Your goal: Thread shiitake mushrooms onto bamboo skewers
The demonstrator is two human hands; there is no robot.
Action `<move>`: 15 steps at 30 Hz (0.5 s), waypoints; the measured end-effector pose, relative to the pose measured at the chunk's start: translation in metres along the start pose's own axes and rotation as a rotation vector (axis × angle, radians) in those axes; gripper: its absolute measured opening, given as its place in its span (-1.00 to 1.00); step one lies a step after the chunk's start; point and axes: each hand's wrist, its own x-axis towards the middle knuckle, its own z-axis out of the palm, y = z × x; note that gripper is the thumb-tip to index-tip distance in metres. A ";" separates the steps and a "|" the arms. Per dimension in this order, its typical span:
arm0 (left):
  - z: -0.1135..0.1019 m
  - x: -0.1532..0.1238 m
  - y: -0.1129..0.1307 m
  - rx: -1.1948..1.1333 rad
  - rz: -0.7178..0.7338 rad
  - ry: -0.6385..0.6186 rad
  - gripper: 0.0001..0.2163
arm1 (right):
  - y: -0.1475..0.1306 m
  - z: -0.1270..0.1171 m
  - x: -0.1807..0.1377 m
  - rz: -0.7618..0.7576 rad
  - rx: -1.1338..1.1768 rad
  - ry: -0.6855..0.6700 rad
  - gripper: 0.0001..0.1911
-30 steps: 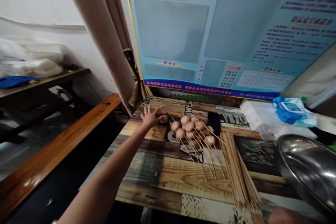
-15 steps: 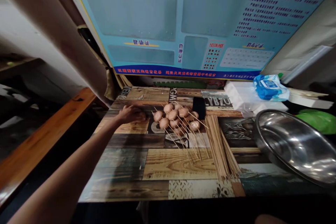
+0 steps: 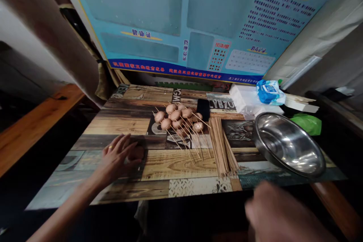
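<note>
My left hand (image 3: 117, 155) rests on the patterned table (image 3: 181, 166) near its front left, fingers curled loosely round a loose brown ball (image 3: 137, 153) that touches the tabletop. A pile of the same brown balls on thin sticks (image 3: 177, 119) lies further back, at mid-table. Beside the pile on the right is a bundle of bare bamboo skewers (image 3: 222, 144). My right hand (image 3: 279, 215) is a blur at the bottom right, below the table's front edge; its fingers do not show.
A steel bowl (image 3: 287, 144) sits at the table's right. Behind it are a white plastic bag (image 3: 243, 100), a blue wipes pack (image 3: 269, 91) and a green object (image 3: 307, 123). A black phone (image 3: 203, 109) lies by the pile. A wooden bench (image 3: 31, 124) runs along the left.
My left hand has drawn back from the far left of the pile to the near left of the table, with a brown ball under it. My right hand has risen into view.
</note>
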 end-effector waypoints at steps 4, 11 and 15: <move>0.006 -0.005 0.016 -0.099 0.030 0.074 -0.61 | 0.065 0.069 0.061 0.169 -0.109 -0.063 -0.63; 0.003 -0.018 0.032 -0.223 -0.059 0.078 -0.62 | 0.146 0.127 0.084 0.446 -0.564 -0.678 -0.64; -0.004 -0.034 0.037 -0.234 -0.139 0.079 -0.54 | 0.168 0.137 0.088 0.473 -0.564 -0.759 -0.65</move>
